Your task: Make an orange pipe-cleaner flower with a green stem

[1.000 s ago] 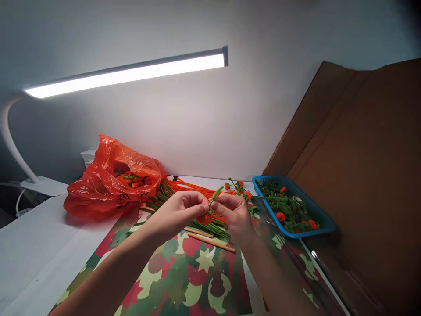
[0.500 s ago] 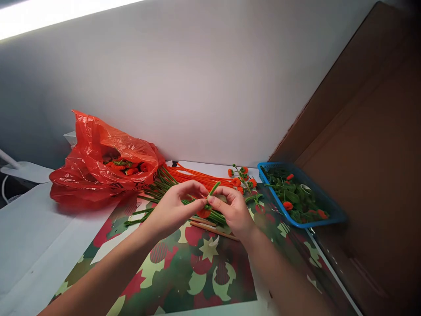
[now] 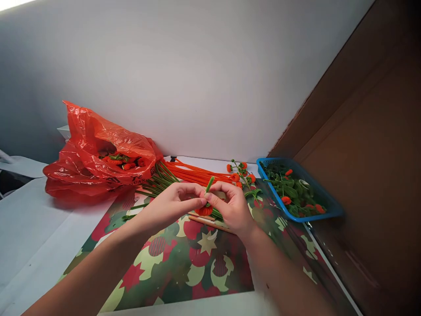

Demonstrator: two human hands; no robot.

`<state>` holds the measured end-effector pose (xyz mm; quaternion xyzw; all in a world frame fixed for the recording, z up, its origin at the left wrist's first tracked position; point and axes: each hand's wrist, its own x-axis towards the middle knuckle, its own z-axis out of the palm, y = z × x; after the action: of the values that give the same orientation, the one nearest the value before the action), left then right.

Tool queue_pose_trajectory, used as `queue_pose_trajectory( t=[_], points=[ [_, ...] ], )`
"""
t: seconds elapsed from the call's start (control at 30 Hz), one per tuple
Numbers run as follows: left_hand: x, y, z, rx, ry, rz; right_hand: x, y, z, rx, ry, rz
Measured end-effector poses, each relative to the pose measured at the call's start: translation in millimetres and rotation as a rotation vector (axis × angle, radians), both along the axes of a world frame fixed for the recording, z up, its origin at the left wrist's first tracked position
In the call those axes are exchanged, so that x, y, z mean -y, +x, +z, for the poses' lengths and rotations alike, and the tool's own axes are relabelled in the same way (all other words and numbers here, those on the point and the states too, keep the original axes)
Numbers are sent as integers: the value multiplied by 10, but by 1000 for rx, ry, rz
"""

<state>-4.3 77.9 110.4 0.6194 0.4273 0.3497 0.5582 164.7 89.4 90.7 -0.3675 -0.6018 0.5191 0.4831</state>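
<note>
Between my two hands is a small orange pipe-cleaner flower [image 3: 204, 210], its fuzzy green stem [image 3: 209, 184] sticking up between my fingertips and its orange head hanging below. My left hand [image 3: 174, 201] pinches it from the left, thumb and forefinger together. From the right, my right hand [image 3: 232, 205] pinches the green part with thumb and forefinger. Beneath and behind my hands lie green pipe cleaners [image 3: 164, 175] and a bundle of orange pipe cleaners [image 3: 194, 171]. Two thin brown sticks [image 3: 210, 223] lie just under my hands, partly hidden.
A red plastic bag [image 3: 108, 149] holding orange flowers stands at the left. At the right, a blue basket [image 3: 274, 197] contains green leaves and orange flowers. A finished-looking flower sprig [image 3: 242, 175] lies near it. A patterned sheet [image 3: 184, 267] covers the table; cardboard [image 3: 355, 123] rises at right.
The orange flower head shows more fully below my fingers, and its green stem stands more upright. My hands stay together on it. The view has shifted slightly.
</note>
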Motion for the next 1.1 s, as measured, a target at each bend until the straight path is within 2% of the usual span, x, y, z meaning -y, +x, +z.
queue_pose_trajectory(
  t=[0.07,0.17,0.23,0.37,0.53,0.63,0.73,0.83,0.97,1.1],
  points=[
    [-7,-17,-13,41,-60,-39,-14,28,20,-13,-46,40],
    [-23,-41,-16,73,-147,-132,-70,97,25,-43,-117,190],
    [-39,-52,-18,107,-193,-206,-121,150,8,-72,-94,279],
    [-59,-44,-44,170,-240,-288,-194,230,-54,-128,18,361],
    [-36,13,-77,250,-381,-362,-179,237,-90,-198,-7,553],
    [-29,35,-79,267,-411,-360,-176,223,-86,-204,-31,608],
    [-33,39,-61,204,-327,-301,-219,272,-48,-49,50,565],
    [-24,47,-21,59,-196,-210,-283,398,42,233,256,378],
    [39,95,18,-289,163,11,-314,521,142,297,316,298],
    [124,173,-12,-629,521,184,-263,409,104,337,358,218]
  ],
)
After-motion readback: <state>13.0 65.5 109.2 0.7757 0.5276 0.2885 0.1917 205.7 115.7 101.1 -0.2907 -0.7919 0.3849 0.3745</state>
